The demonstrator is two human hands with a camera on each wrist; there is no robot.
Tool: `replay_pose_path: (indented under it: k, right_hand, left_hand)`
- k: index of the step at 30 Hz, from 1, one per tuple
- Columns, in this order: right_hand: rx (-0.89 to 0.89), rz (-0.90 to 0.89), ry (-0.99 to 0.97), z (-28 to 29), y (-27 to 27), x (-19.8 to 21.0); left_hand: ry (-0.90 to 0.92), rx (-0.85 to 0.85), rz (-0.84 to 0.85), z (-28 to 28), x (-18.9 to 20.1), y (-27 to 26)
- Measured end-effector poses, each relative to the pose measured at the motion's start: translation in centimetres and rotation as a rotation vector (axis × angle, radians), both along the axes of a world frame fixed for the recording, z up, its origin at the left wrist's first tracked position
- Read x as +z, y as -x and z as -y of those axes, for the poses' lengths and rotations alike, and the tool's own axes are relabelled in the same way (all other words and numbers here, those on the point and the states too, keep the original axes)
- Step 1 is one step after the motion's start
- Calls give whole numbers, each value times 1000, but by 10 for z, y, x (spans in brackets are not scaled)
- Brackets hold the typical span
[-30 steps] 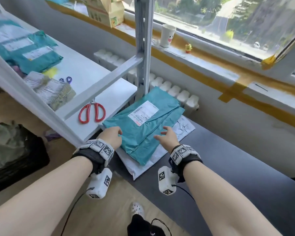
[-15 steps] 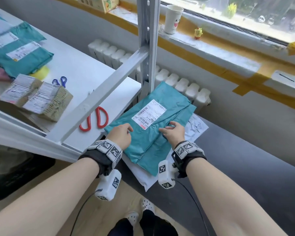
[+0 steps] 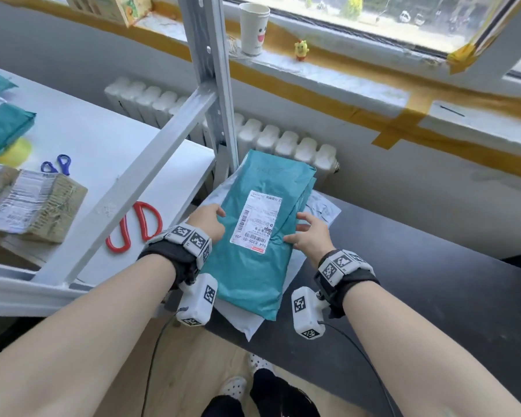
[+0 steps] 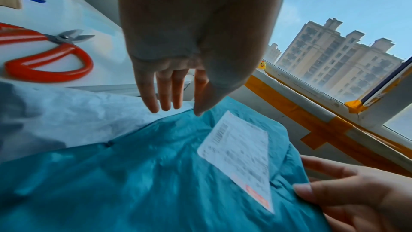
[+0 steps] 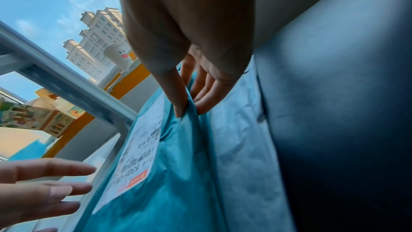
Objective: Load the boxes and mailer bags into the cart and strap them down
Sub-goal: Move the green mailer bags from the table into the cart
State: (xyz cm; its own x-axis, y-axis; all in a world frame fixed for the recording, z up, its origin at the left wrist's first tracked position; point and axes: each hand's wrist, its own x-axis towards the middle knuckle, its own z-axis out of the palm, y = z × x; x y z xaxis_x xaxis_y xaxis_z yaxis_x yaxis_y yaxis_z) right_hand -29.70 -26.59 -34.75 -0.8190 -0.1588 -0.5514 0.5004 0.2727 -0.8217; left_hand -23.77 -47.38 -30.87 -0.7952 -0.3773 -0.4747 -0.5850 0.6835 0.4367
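A teal mailer bag (image 3: 253, 266) with a white label lies on top of a white mailer bag (image 3: 241, 322), both on a dark flat surface (image 3: 418, 296). My left hand (image 3: 208, 221) is at the teal bag's left edge. Its fingers (image 4: 165, 94) are straight, with the thumb tip touching the teal bag (image 4: 156, 174) beside the white bag (image 4: 78, 117). My right hand (image 3: 307, 233) is at the right edge. There its thumb and fingers (image 5: 180, 105) pinch a fold of the teal bag (image 5: 178, 174) above the white bag (image 5: 240, 147).
To the left a white shelf (image 3: 103, 145) carries red scissors (image 3: 136, 227), blue scissors (image 3: 57, 164), labelled cardboard boxes (image 3: 33, 203) and more teal bags (image 3: 0, 130). A metal post (image 3: 211, 85) stands just behind the stack. A radiator (image 3: 283, 142) and a sill with a paper cup (image 3: 253, 28) lie beyond.
The teal bag has turned from lying diagonally to pointing straight away from me. Both hands moved from its near end to its two long sides, and the right hand took a pinch.
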Motion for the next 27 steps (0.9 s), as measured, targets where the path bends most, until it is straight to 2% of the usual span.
replay_pose_path:
  k: [7, 14, 21, 27]
  right_hand:
    - [-24, 50, 32, -29, -3, 5]
    - [-29, 46, 45, -31, -6, 4]
    - [-149, -46, 45, -59, -34, 34]
    - [-331, -136, 14, -97, -80, 66]
  left_hand:
    - [-2, 24, 59, -10, -10, 22]
    - [-129, 86, 50, -22, -9, 33]
    - [-433, 4, -18, -37, 11, 31]
    - [-531, -192, -53, -75, 45, 26]
